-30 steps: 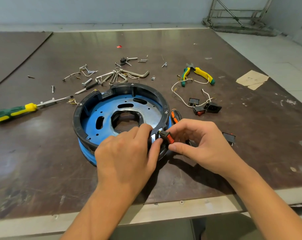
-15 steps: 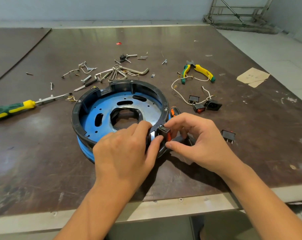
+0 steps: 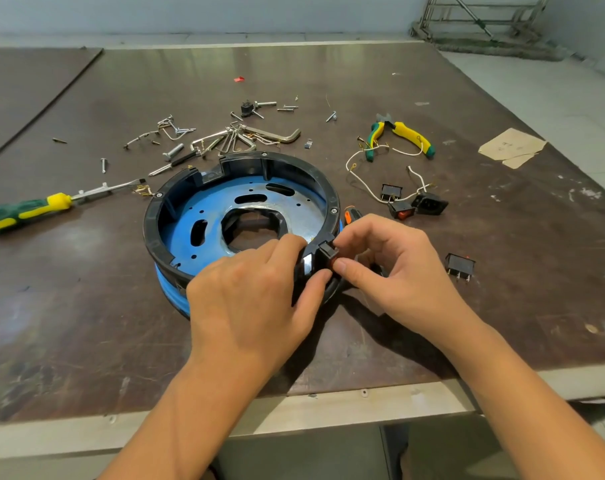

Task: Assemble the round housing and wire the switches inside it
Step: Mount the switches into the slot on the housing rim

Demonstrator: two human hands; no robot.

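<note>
Early going, I judge: the round housing (image 3: pixel 148 233) sits on the bench (image 3: pixel 502 323), the left grip (image 3: pixel 249 299) curled over its near rim, the right grip (image 3: pixel 398 271) pinching one switch (image 3: pixel 328 251) at the wall (seating unclear), other switches (image 3: pixel 459 265) and wires (image 3: pixel 354 161) still loose.

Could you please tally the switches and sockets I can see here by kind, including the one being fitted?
Rocker switches: 4, one pinched by the right hand at the housing rim, three loose on the table.
Power inlet socket: 1.
Total: 5.
</note>
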